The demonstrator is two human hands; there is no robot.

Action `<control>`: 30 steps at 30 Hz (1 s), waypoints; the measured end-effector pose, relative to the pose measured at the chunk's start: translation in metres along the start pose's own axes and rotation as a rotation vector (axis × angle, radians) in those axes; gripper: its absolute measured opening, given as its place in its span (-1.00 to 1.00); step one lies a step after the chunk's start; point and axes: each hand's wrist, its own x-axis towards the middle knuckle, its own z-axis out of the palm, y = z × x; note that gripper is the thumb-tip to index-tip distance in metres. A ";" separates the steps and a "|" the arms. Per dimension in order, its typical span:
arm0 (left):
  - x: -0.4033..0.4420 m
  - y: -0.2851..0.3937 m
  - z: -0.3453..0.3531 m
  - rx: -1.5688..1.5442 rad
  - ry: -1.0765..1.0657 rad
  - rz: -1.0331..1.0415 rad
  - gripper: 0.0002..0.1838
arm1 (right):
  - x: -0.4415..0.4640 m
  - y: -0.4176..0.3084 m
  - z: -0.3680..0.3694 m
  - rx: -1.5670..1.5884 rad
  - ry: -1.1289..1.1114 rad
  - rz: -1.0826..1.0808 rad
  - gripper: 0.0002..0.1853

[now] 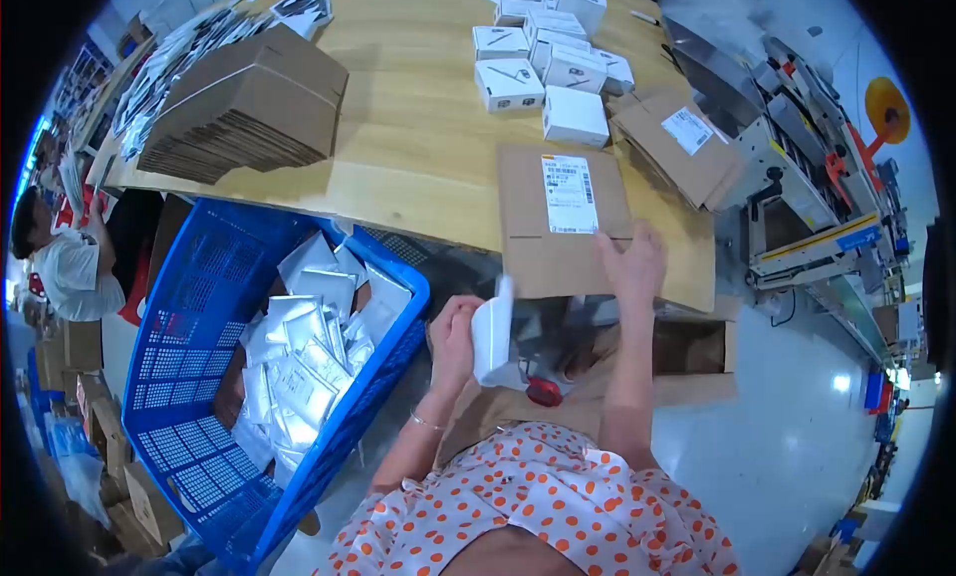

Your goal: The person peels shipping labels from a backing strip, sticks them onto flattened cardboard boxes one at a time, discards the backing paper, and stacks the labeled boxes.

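My left hand (455, 334) is closed around a white, folded-looking piece (491, 334), held in front of the table edge. It could be a strip of labels or a slim packet; blur hides which. My right hand (634, 262) rests with fingers apart on a flat cardboard mailer (528, 252) at the table's front edge. Its fingertips touch the mailer near the lower right corner of a printed shipping label (569, 195). Nothing shows gripped in that hand.
White small boxes (576, 115) sit behind the mailer. Labelled cardboard (686, 131) lies right. A stack of folded cardboard (259, 103) stands left on the wooden table (418, 138). A blue crate (398, 342) holds silvery packets (299, 372). Machinery (807, 178) stands right; another person (75, 267) is far left.
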 end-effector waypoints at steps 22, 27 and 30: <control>0.028 0.014 0.030 -0.401 -0.044 -0.160 -0.89 | 0.152 0.129 -0.064 1.154 0.136 0.246 -0.74; 0.048 0.065 -0.016 -0.163 0.289 0.075 -0.88 | 0.134 0.199 -0.027 1.239 0.320 0.157 -0.76; 0.092 0.115 -0.065 0.244 0.442 0.304 -0.82 | 0.097 0.198 -0.028 1.202 0.238 0.254 -0.75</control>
